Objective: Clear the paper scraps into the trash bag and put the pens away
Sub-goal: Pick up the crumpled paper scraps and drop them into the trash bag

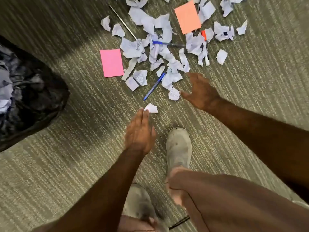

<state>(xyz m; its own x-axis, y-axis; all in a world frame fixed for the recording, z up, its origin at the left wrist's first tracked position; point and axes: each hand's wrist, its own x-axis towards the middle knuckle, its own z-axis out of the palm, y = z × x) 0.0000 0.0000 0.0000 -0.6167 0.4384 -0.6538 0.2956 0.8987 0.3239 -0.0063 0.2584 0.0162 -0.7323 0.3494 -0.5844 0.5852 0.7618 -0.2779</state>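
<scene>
Trash bag [30, 96]: black, mouth open, on the carpet [66, 164] at the left edge of my view; white crumpled paper shows inside it.

Paper scraps [160, 52]: torn white pieces, heaped on the carpet toward the far edge, well apart from the bag. One loose scrap [151, 108] lies nearer me, touching the fingertips of my left hand.

Pens: a blue pen [154, 86] at the near side of the heap, partly under scraps; a second blue pen [165, 43] across the middle; a white marker [207, 54] with an orange cap on the right.

Other items: pink card [111, 62] left of the heap, orange card [187, 16] at the far side, a thin metal rod [122, 22].

Left hand [139, 131]: flat, fingers extended, gripping nothing.

Right hand [200, 91]: spread open, empty, thumb just beside a scrap at the near side of the heap.

Two grey shoes [178, 148] stand on the carpet, near me.
</scene>
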